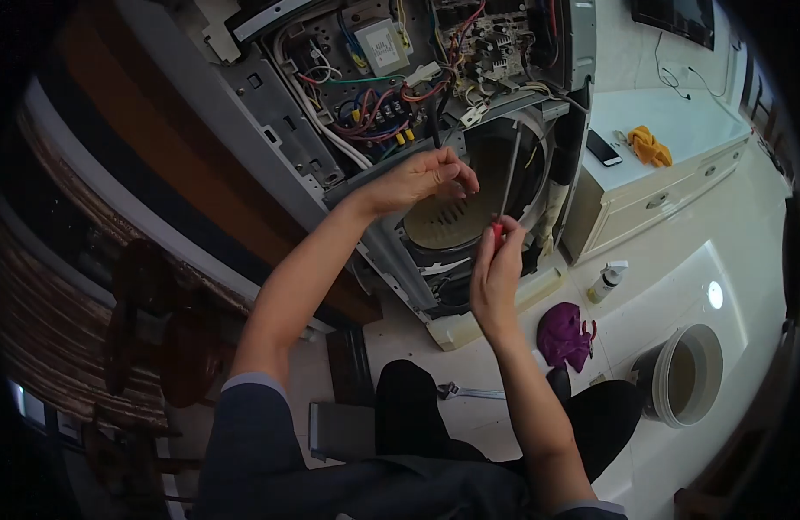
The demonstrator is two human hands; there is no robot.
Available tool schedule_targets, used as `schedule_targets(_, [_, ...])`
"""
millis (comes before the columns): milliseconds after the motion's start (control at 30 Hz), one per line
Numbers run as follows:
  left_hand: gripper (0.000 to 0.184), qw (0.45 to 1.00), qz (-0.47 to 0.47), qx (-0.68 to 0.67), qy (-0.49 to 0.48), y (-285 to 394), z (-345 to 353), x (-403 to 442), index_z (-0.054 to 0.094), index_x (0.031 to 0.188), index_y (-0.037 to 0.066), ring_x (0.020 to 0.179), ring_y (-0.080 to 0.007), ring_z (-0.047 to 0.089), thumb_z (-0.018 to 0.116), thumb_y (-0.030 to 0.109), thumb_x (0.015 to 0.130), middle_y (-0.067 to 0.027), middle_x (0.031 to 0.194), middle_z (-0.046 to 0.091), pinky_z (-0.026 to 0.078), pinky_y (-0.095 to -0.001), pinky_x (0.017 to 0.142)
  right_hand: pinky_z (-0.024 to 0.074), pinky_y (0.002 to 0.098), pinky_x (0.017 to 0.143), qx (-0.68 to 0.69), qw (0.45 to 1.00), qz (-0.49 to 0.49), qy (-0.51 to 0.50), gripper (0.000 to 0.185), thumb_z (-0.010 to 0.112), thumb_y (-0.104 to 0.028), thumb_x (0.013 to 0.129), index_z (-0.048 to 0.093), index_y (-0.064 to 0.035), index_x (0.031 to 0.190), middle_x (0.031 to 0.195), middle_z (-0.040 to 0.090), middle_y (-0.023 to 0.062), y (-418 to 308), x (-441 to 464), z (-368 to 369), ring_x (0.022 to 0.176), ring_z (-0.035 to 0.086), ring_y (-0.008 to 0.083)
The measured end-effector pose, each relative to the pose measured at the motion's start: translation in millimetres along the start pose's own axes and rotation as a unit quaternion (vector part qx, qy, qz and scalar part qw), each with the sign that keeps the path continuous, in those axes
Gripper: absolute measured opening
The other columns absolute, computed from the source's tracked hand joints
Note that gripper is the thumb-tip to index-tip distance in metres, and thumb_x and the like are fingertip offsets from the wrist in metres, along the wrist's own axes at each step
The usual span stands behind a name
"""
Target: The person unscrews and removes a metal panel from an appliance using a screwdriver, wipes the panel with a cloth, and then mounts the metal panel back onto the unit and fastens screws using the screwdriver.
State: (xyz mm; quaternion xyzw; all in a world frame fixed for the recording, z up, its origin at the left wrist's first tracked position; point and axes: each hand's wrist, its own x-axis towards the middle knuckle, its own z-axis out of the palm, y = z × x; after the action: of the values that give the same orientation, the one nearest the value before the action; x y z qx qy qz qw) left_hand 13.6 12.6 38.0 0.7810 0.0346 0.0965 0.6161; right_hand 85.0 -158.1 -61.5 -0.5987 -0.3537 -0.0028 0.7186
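My right hand [497, 282] is wrapped round the red handle of a long screwdriver [509, 180], whose metal shaft points up toward the wiring. To its left, my left hand [421, 179] hangs in front of the round opening [434, 227] of an opened appliance cabinet [378, 201]. The left fingers are curled together, and whatever may be between them is hidden. Just above that hand sits a terminal block [389, 118] with several coloured wires. A circuit board [504, 48] and a silver boxed component [382, 46] are mounted higher up.
On the right, a white cabinet [629, 186] carries a phone [602, 148] and an orange cloth [649, 147]. Below it, a spray bottle [608, 282], a purple cloth bag [564, 335], an adjustable wrench [471, 393] and a bucket [713, 373] are on the tiled floor.
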Motion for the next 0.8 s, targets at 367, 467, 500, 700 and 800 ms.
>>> schedule_targets(367, [0.028, 0.996, -0.033, -0.081, -0.032, 1, -4, -1, 0.051, 0.109, 0.006, 0.099, -0.018, 0.062, 0.044, 0.032, 0.103, -0.0087, 0.105, 0.06, 0.055, -0.0336, 0.081, 0.0447, 0.0284, 0.061, 0.015, 0.997, -0.029, -0.069, 0.036, 0.058, -0.001, 0.093, 0.057, -0.0008, 0.129, 0.078, 0.053, 0.0103, -14, -52, -18, 0.065, 0.054, 0.0177])
schedule_targets(467, [0.029, 0.995, -0.035, -0.083, -0.032, 2, -4, -2, 0.051, 0.108, 0.006, 0.097, -0.0174, 0.063, 0.043, 0.032, 0.103, -0.0085, 0.104, 0.06, 0.056, -0.0323, 0.077, 0.0474, 0.0322, 0.065, -0.014, 0.995, -0.024, -0.099, 0.039, 0.06, 0.0, 0.092, 0.055, 0.0002, 0.13, 0.082, 0.054, 0.0154, -19, -47, -23, 0.068, 0.058, 0.0265])
schedule_targets(500, [0.029, 0.995, -0.037, -0.083, -0.033, 1, -5, -2, 0.051, 0.108, 0.006, 0.097, -0.0174, 0.063, 0.043, 0.032, 0.103, -0.0085, 0.104, 0.06, 0.056, -0.0323, 0.077, 0.0474, 0.0322, 0.065, -0.013, 0.995, -0.021, -0.098, 0.039, 0.06, 0.0, 0.092, 0.055, 0.0002, 0.13, 0.082, 0.054, 0.0154, -18, -48, -23, 0.068, 0.058, 0.0265])
schedule_targets(700, [0.03, 0.995, -0.04, -0.084, -0.038, 1, -6, -1, 0.051, 0.108, 0.006, 0.097, -0.0172, 0.062, 0.041, 0.033, 0.104, -0.0083, 0.103, 0.06, 0.057, -0.0331, 0.076, 0.0434, 0.0303, 0.06, -0.007, 0.996, -0.048, -0.076, 0.037, 0.058, -0.001, 0.093, 0.057, -0.0022, 0.13, 0.076, 0.05, 0.0114, -16, -48, -22, 0.063, 0.052, 0.0214])
schedule_targets(800, [0.03, 0.993, -0.048, -0.097, -0.043, 0, -6, -2, 0.052, 0.108, 0.005, 0.097, -0.0173, 0.062, 0.042, 0.033, 0.104, -0.0079, 0.102, 0.06, 0.058, -0.0338, 0.077, 0.0435, 0.0304, 0.06, -0.007, 0.996, -0.052, -0.075, 0.037, 0.059, 0.0, 0.093, 0.057, -0.0021, 0.13, 0.077, 0.05, 0.012, -18, -47, -22, 0.063, 0.052, 0.0221])
